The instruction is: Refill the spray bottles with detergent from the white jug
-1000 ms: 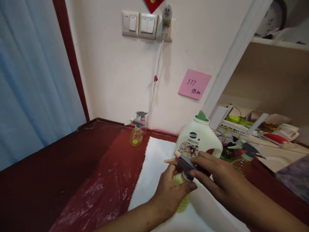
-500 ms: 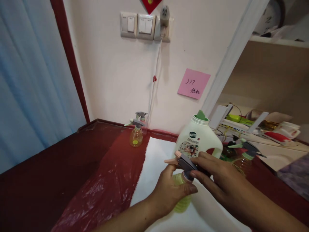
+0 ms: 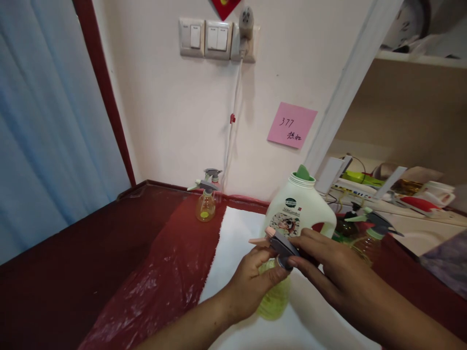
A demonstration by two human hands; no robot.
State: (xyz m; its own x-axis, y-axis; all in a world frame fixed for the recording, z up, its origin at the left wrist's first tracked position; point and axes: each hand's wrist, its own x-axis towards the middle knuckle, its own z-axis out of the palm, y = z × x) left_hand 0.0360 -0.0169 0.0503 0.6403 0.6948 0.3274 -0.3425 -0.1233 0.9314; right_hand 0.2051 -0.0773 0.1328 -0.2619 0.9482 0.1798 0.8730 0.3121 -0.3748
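Spray bottle (image 3: 273,296), ribbed translucent yellow-green with grey-and-pink trigger head (image 3: 282,245), is held tilted, left hand (image 3: 251,287) fingers curled around its neck, right hand (image 3: 335,265) fingers closed over the head.

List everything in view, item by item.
held spray bottle: 1, yellow-green, over the white sheet
trigger head: 1, grey and pink, on the held bottle
wall-side spray bottle: 1, amber, grey trigger, by the wall
right-side spray bottle: 1, amber, grey trigger, right of the jug
plastic jug: 1, white, green cap, behind the hands
white sheet: 1, white, on the table
plastic sheet: 1, red, left of the white sheet
table: 1, dark red, below the wall
curtain: 1, blue, far left
sticky note: 1, pink, on the wall
switch plates: 2, white, on the wall
left hand: 1, around the held bottle
right hand: 1, on the trigger head
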